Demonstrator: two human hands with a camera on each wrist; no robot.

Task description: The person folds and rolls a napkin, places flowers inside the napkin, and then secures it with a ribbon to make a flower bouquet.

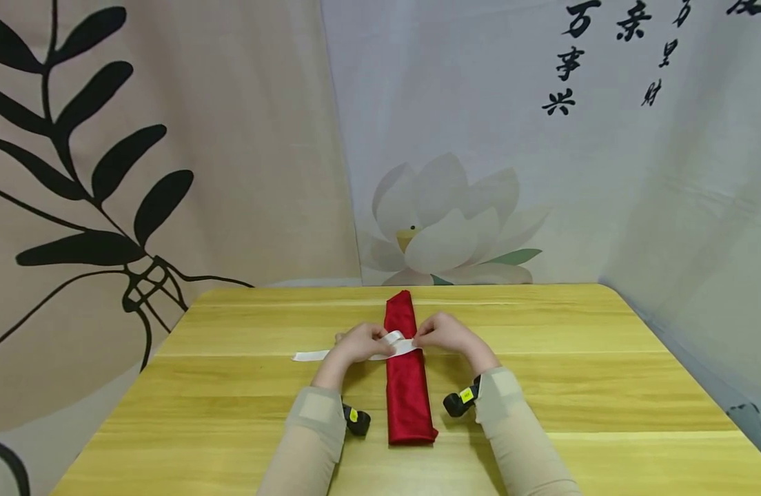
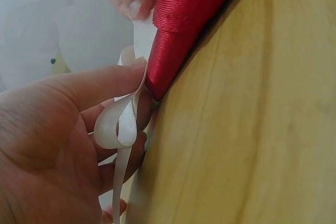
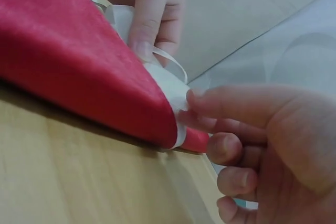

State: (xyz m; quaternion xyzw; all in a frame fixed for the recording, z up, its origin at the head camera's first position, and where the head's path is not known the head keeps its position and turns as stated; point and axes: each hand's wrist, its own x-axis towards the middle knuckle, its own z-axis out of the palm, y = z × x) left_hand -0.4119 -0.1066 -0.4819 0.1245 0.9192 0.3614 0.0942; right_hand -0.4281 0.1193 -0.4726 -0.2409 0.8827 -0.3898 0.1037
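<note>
A long, narrow roll of red cloth (image 1: 409, 403) lies on the table, pointing away from me. White ribbon (image 1: 311, 356) wraps across its upper half, with one tail stretched out to the left. At the roll's left edge my left hand (image 1: 360, 342) pinches the ribbon between thumb and fingers. The left wrist view shows a ribbon loop (image 2: 107, 129) hanging below that thumb, with a tail trailing down. On the other side, my right hand (image 1: 445, 333) pinches the ribbon band (image 3: 170, 90) at the roll's right edge between thumb and index finger; its other fingers are curled.
The wooden table (image 1: 591, 386) ends at a back edge just behind the roll's far end. Printed curtains (image 1: 262, 138) hang behind it. A small black camera (image 1: 357, 420) is strapped under the left wrist and another black camera (image 1: 460, 401) under the right.
</note>
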